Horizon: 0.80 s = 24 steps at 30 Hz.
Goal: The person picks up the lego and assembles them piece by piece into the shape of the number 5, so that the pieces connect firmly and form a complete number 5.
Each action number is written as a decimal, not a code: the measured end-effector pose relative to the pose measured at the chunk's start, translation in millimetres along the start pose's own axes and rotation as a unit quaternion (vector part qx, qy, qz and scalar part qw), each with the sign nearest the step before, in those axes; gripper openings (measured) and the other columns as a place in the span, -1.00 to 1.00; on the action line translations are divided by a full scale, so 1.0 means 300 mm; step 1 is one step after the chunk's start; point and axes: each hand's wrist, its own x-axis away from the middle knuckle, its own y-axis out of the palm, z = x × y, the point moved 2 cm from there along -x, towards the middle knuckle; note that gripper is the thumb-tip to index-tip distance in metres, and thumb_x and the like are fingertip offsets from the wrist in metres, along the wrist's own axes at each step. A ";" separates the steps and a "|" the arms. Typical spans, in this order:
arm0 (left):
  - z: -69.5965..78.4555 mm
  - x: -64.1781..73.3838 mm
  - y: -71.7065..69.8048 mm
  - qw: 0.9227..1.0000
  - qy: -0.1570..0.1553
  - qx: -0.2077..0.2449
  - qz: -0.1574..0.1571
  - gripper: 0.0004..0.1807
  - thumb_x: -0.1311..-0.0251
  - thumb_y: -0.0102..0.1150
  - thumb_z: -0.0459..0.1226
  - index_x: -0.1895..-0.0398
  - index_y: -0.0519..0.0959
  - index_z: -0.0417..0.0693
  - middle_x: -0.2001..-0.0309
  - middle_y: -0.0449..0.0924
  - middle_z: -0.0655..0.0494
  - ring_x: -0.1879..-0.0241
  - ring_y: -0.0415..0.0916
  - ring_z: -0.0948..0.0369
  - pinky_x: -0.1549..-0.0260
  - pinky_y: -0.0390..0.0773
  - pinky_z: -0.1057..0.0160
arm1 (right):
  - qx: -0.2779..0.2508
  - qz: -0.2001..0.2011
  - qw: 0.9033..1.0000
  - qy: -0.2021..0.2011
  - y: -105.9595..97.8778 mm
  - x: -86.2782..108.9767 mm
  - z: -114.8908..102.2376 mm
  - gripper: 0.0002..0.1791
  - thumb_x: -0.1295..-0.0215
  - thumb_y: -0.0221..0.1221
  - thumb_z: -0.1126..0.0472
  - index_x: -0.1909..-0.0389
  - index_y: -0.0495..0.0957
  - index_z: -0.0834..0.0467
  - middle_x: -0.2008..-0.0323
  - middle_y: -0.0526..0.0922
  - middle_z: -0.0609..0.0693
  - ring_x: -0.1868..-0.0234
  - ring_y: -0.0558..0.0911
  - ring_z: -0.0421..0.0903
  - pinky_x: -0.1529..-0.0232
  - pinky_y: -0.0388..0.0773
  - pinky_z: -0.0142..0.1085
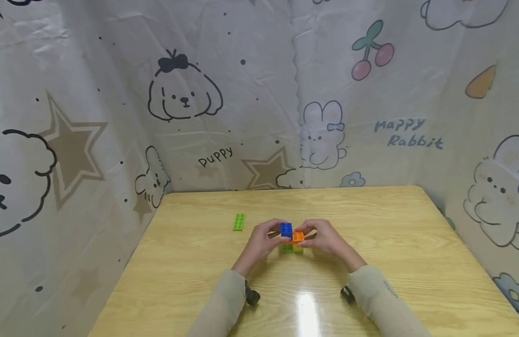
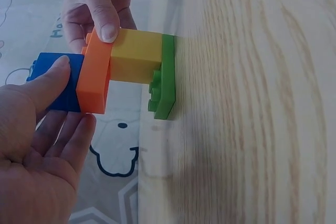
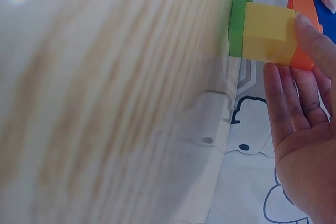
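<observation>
A small stack of toy building blocks stands on the table between the hands. Its base is a green plate (image 2: 167, 77), with a yellow block (image 2: 137, 56) on one end. Over the yellow block lies a flat orange block (image 2: 94, 74), jutting out toward the left. A blue block (image 1: 286, 229) sits on that jutting part. My left hand (image 1: 265, 241) pinches the blue block, thumb on the near side and fingers behind. My right hand (image 1: 324, 236) holds the orange block at its right end, its thumb at the seam with the yellow block (image 3: 269, 32).
A loose light green plate (image 1: 239, 222) lies on the wooden table (image 1: 192, 262), beyond the left hand and to its left. A printed curtain (image 1: 259, 93) hangs behind the table and along its sides. Dark wrist cameras sit below both sleeves.
</observation>
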 end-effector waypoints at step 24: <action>0.015 0.009 -0.011 0.998 0.006 -0.060 -0.009 -0.64 -0.37 0.33 -0.16 -0.21 0.60 0.15 -0.10 0.73 0.12 -0.20 0.64 0.07 -0.28 0.58 -0.05 | 0.017 0.004 1.000 0.013 0.003 -0.009 -0.006 -0.69 -0.12 0.53 0.29 0.11 0.74 0.04 0.17 0.72 -0.07 0.08 0.67 -0.07 0.06 0.77 -0.23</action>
